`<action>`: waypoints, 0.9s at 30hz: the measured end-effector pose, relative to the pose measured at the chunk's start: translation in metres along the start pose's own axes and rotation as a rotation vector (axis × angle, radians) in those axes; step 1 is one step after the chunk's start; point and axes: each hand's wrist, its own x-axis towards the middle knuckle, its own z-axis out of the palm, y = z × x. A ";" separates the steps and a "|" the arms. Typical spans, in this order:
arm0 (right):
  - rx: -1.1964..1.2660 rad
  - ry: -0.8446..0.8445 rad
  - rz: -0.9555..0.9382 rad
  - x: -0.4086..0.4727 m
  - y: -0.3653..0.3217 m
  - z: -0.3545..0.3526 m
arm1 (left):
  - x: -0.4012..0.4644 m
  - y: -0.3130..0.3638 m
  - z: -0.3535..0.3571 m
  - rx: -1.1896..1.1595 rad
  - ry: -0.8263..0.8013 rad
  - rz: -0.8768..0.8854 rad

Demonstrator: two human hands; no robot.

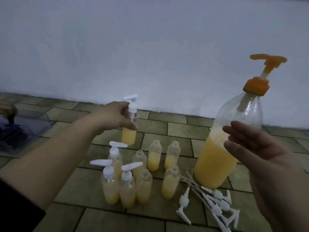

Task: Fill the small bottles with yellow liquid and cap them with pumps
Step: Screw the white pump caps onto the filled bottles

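At the far left edge of the frame, a dark object [10, 124] on the tiled floor [167, 128] is cut off and too dim to identify. A person's left hand [115, 117], reaching in from the lower left, grips a small bottle [129, 133] around its upper half in the middle of the frame, above the others; its fingers hide the bottle's shoulder, while a white pump [132, 104] rises above the hand and yellow liquid shows below it. Beneath, on the floor, stand three capped small bottles [110, 186] in a tight cluster at lower centre, and just to their right five uncapped small bottles [154, 156], each partly filled with yellow liquid; some overlap, so their levels are hard to compare. Further right lies a loose heap of white pumps [215, 201] with long dip tubes, the lowest cut off by the bottom edge. Behind the heap a large clear bottle [217, 161] with an orange pump [265, 71] is perhaps half full, its contents blurred. The right hand [250, 148] is spread flat, fingers straight, beside the large bottle at the right of the frame; whether it touches the plastic cannot be told.
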 end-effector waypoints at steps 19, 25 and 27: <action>-0.216 0.035 0.307 -0.042 0.065 -0.029 | 0.017 -0.052 0.004 0.284 -0.513 -0.093; -0.364 0.003 0.217 -0.045 0.084 -0.031 | -0.006 -0.048 -0.028 0.251 -0.308 -0.067; -0.542 -0.106 0.023 -0.044 0.095 -0.027 | -0.021 -0.039 -0.038 0.137 0.136 -0.011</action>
